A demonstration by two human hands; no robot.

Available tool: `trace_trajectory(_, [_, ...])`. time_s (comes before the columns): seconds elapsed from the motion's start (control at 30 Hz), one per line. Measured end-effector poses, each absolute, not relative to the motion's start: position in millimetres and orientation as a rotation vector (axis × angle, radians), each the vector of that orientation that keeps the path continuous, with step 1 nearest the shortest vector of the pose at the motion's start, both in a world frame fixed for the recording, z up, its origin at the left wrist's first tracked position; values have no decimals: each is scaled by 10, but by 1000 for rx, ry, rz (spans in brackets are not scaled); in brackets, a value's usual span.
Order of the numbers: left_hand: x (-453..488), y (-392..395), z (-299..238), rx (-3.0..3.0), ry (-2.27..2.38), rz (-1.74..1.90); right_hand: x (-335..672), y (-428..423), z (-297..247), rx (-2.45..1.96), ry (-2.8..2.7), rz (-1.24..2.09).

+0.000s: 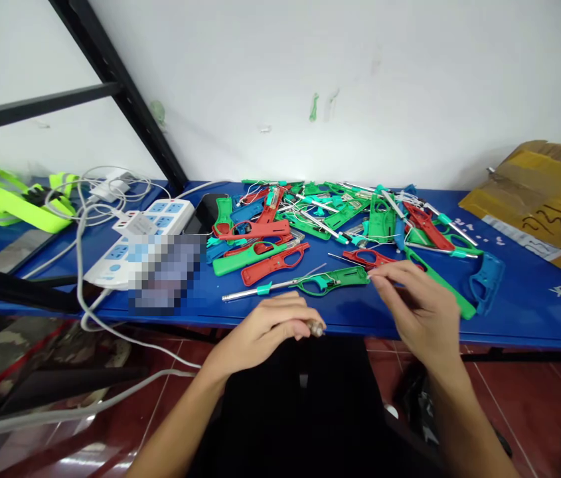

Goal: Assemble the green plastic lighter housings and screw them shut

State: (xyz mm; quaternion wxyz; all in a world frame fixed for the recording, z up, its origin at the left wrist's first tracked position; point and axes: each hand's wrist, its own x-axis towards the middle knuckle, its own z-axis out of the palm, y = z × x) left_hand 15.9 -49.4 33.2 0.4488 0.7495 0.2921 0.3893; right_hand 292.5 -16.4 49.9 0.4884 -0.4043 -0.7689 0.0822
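Note:
My left hand is closed over the table's front edge, holding a small pale cylindrical piece with a metallic-looking end; the rest of it is hidden in the fingers. In front of it lies an opened utility lighter, its green half casing showing a white wire, teal parts and a long metal tube pointing left. The thumb and fingertips of my right hand are pinched at the right end of that green casing. Just beyond are a red casing half and a long green one.
Several red, green and blue lighter parts are heaped along the wall. To the left stand a white power strip with cables, a blurred-out item and yellow straps. A taped cardboard box sits right, near a blue casing.

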Motion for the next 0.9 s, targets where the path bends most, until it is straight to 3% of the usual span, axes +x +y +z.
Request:
trace_trajectory(0.2, [297,-492,320,1648,989,1002,3201,-72,315,-1017,-2337,280])
trace_trajectory(0.43, [306,-480,320,1628,1030,1016,3172,-60,389,-998,-2085,384])
trace_trajectory(0.63, [329,-472,327,1605,1093,1011,2908,-79,366,-900,-1913,728])
trace_trajectory(0.9, [341,-449,269,1413,1158,1043,2879,-88,288,-782,-2126,513])
